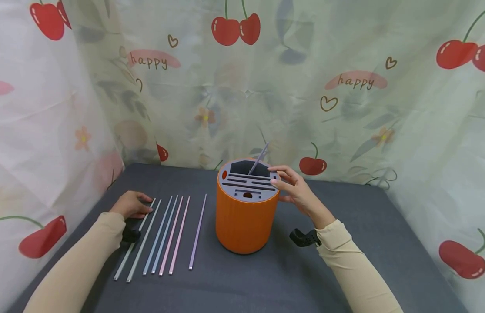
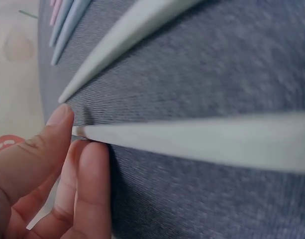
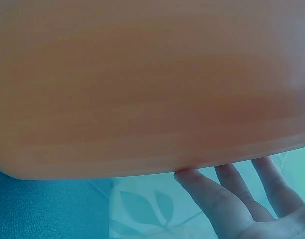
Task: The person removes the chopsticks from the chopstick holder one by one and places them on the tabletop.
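My left hand is at the thin end of the leftmost pale green chopstick, which lies on the table. In the left wrist view, thumb and fingers pinch its tip. A second pale green chopstick lies alongside. My right hand touches the rim and side of an upright orange pen holder with a slotted grey top. Its spread fingers meet the orange wall in the right wrist view. One purple chopstick leans inside the holder's rear compartment.
Right of the green pair lie two blue chopsticks, two pink chopsticks and a purple chopstick. All rest on a dark grey tablecloth. Cherry-patterned curtains stand behind and at both sides.
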`<move>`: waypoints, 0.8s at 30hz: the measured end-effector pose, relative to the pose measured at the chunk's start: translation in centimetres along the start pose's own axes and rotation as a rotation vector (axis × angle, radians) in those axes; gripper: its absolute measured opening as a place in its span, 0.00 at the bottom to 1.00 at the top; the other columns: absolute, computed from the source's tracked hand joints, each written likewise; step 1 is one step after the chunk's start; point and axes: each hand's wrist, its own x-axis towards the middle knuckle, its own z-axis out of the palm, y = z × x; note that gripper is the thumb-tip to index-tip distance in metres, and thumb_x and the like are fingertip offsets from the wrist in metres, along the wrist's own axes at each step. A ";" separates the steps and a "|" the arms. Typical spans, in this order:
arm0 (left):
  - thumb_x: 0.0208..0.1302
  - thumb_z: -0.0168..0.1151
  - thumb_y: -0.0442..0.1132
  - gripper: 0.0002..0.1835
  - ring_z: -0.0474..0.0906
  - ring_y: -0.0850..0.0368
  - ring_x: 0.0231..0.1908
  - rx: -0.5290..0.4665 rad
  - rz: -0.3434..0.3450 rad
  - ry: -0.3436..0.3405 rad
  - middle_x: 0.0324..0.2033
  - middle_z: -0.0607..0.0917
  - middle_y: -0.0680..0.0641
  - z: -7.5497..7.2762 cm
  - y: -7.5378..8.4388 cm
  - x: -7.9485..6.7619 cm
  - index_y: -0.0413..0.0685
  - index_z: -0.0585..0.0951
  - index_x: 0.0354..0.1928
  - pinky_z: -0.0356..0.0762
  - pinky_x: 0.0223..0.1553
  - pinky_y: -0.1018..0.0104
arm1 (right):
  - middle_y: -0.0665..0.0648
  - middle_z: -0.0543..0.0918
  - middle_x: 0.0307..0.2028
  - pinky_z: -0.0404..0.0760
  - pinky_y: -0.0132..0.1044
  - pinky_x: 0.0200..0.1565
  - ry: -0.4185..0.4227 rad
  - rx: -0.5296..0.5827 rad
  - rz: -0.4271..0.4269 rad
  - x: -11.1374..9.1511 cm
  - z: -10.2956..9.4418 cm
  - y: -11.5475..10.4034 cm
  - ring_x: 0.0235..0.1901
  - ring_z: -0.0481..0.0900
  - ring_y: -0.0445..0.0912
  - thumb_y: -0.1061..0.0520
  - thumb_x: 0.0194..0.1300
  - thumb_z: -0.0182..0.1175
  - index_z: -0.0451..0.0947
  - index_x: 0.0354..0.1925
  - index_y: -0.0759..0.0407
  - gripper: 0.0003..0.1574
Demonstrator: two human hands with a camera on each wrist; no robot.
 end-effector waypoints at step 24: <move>0.68 0.59 0.37 0.21 0.80 0.51 0.50 -0.511 0.504 -0.260 0.57 0.76 0.39 3.0 25.7 -8.5 0.40 0.73 0.62 0.80 0.55 0.60 | 0.58 0.67 0.64 0.80 0.56 0.54 0.000 -0.014 -0.001 0.0 0.0 0.0 0.55 0.74 0.48 0.52 0.71 0.56 0.68 0.61 0.44 0.22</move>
